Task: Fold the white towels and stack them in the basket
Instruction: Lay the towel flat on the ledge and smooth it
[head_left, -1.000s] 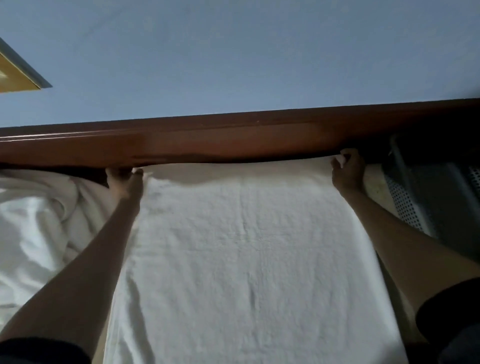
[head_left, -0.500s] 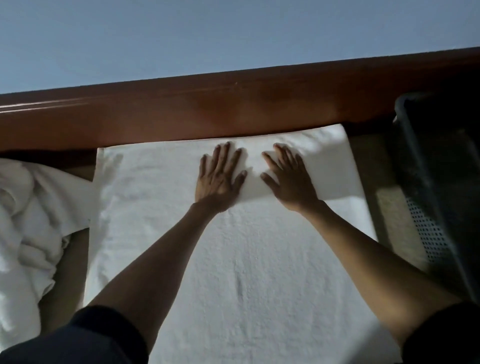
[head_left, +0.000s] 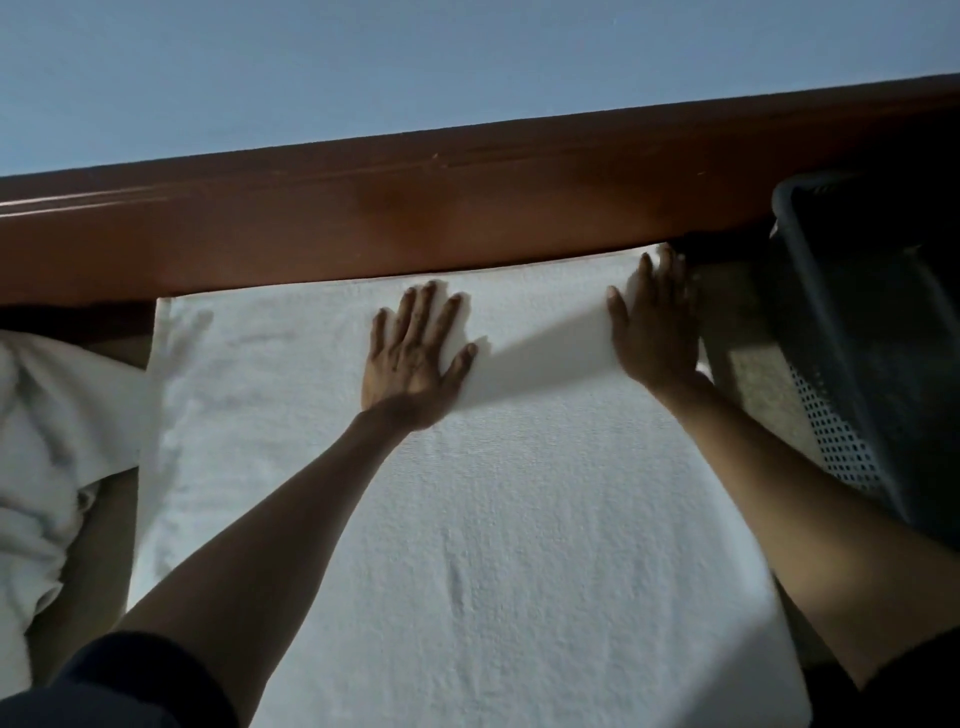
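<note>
Towel (head_left: 467, 545), white and spread flat, covers most of the beige surface (head_left: 748, 374) in front of the person, its far edge lying just beside a long reddish-brown wooden rail (head_left: 363, 228) that runs across the view below a blue wall (head_left: 415, 78). Both hands rest palm down on the far strip of the cloth. The left hand (head_left: 413, 358) lies near the middle of that edge, fingers straight and fanned apart, pressing flat and gripping nothing. The right hand (head_left: 654, 327) lies at the far right corner, fingers straight and close together, also flat on the fabric with nothing held; its fingertips reach almost to the rail. A shadow falls on the cloth between them. Dark sleeves (head_left: 130, 680) show at the bottom corners. To the right, just beside the towel, stands a dark basket (head_left: 872, 364) with a perforated wall; its inside is too dim to read. At the left, a rumpled heap of white towels (head_left: 41, 441) lies apart from the flat one
</note>
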